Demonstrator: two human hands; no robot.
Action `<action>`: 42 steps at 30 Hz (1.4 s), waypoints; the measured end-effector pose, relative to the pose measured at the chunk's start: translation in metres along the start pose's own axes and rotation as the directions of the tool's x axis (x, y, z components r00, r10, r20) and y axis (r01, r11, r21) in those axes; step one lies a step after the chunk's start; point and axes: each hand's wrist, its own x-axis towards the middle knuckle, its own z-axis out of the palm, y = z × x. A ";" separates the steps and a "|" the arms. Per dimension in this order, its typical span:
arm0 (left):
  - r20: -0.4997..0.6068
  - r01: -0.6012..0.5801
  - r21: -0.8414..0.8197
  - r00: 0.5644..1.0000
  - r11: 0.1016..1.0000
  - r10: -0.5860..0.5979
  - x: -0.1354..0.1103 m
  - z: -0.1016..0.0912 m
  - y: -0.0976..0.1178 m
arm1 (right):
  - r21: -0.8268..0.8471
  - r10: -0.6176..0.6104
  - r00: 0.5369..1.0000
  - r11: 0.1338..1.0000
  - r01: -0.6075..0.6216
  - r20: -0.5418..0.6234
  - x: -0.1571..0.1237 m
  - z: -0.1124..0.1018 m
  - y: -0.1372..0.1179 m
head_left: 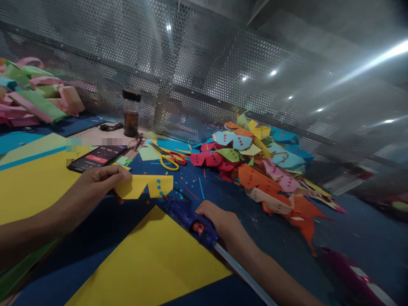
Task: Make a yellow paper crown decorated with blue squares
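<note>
- Because the left hand point(98, 180) pinches only the left end of the small, notched, folded yellow paper piece with blue squares point(135, 187), its far end looks unsupported and could bend if pushed.
- The right hand point(223, 219) wraps around the dark-blue plastic glue gun point(183, 212); I cannot tell whether a finger presses the trigger. Too hard a squeeze could flood the thin paper.
- The nozzle sits at the piece's lower right edge, near the blue squares; contact is unclear. A slip could smear glue across them, or burn the left fingertips if it strayed that way.
- The large, flat yellow paper sheet point(153, 259) lies on the dark-blue counter point(229, 199) below the gun, so a drip could spot it.
- The long, translucent glue stick point(242, 270) juts from the gun's back alongside the right forearm; a knock there might jog the aim.
- Tiny blue paper scraps point(201, 188) lie scattered beyond the nozzle and could cling to any wet glue that reached them.
</note>
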 end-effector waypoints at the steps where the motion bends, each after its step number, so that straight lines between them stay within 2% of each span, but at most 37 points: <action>1: 0.000 0.000 -0.004 1.000 1.000 0.000 0.000 0.000 0.000 | -0.004 -0.002 1.000 1.000 0.002 -0.005 0.000 0.000 0.000; 8: -0.015 -0.009 -0.004 1.000 1.000 0.008 0.001 0.002 -0.001 | -0.012 -0.027 0.999 1.000 0.027 -0.039 -0.001 0.002 0.000; 18: 0.022 -0.064 0.090 0.998 0.994 0.062 -0.001 0.000 -0.002 | 0.004 -0.036 0.996 0.999 0.036 -0.081 0.000 0.008 0.005; 23: 0.067 -0.061 0.102 0.996 0.993 0.055 -0.002 0.001 0.000 | 0.052 -0.017 0.978 0.998 0.028 -0.209 0.007 0.016 0.009; 26: 0.108 -0.065 0.107 0.993 0.992 0.053 -0.002 0.002 0.002 | 0.083 0.029 0.962 0.997 -0.006 -0.273 0.006 0.008 -0.002; 32: 0.150 0.017 0.134 0.988 0.991 -0.037 0.000 0.004 0.000 | 0.164 0.083 0.971 0.985 -0.047 -0.222 -0.002 -0.010 -0.032; 35: 0.168 0.023 0.150 0.985 0.988 -0.048 0.002 0.006 0.000 | 0.182 0.092 0.975 0.982 -0.055 -0.202 -0.001 -0.006 -0.034; 39: 0.181 0.023 0.118 0.982 0.993 -0.044 0.003 0.009 0.003 | 0.194 0.042 0.986 0.981 -0.010 -0.161 0.002 0.006 -0.026; 42: 0.155 0.020 0.119 0.987 0.993 -0.038 0.002 0.009 0.004 | 0.139 0.018 0.980 0.990 0.010 -0.196 0.005 0.016 -0.019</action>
